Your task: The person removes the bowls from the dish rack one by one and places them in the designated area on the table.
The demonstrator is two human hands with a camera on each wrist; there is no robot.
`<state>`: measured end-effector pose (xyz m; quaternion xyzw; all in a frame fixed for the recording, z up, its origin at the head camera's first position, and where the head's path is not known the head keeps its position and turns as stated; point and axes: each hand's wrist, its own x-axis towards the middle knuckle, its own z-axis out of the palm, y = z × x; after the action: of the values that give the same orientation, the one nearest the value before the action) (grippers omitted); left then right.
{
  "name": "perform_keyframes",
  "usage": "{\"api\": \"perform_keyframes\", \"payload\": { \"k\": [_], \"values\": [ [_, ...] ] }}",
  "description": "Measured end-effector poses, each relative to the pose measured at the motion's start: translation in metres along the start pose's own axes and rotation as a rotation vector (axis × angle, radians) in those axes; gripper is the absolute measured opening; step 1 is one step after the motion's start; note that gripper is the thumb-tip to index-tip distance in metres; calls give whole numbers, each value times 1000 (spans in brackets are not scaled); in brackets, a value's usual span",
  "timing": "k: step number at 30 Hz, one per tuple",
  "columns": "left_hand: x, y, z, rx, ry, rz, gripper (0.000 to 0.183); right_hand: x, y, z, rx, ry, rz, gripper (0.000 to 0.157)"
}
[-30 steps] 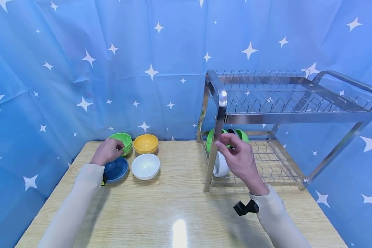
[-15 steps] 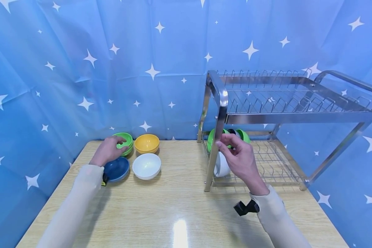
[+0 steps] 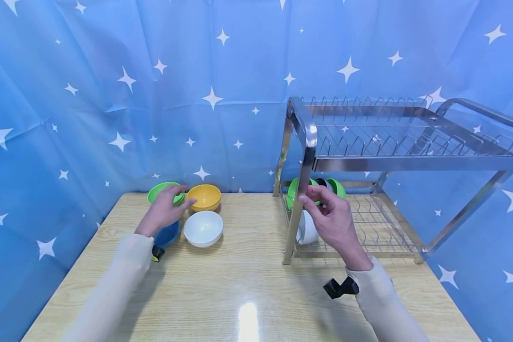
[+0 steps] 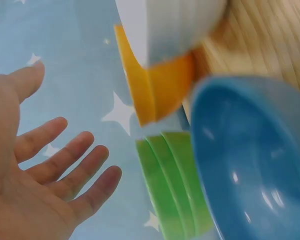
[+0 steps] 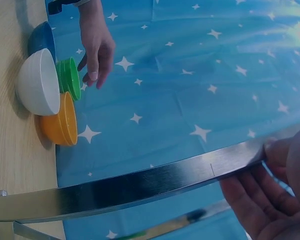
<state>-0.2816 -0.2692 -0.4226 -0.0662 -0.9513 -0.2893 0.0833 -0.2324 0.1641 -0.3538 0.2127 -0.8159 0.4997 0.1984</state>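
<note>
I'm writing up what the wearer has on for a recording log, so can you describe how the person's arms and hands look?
Left hand and right hand are ungloved. The plain off-white left sleeve and right sleeve reach the wrists. A black, angular right wrist attachment shows; the black left wrist attachment has a yellow patch.

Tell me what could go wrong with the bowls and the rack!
The left grip hovers over the stacked green bowls, so a bump might tip them. The blue bowl stands close by and could get knocked too. The right grip holds the post of the rack, so a hard tug might shake the dishes inside.
</note>
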Motion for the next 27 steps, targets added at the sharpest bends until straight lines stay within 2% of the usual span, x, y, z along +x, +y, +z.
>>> {"api": "perform_keyframes", "payload": {
  "k": [13, 27],
  "values": [
    [-6, 49, 15, -86, 37, 115, 60, -2, 2, 0, 10, 3, -4, 17],
    [-19, 95, 49, -200, 65, 253, 55, -3, 2, 2, 43, 12, -11, 17]
  ]
}}
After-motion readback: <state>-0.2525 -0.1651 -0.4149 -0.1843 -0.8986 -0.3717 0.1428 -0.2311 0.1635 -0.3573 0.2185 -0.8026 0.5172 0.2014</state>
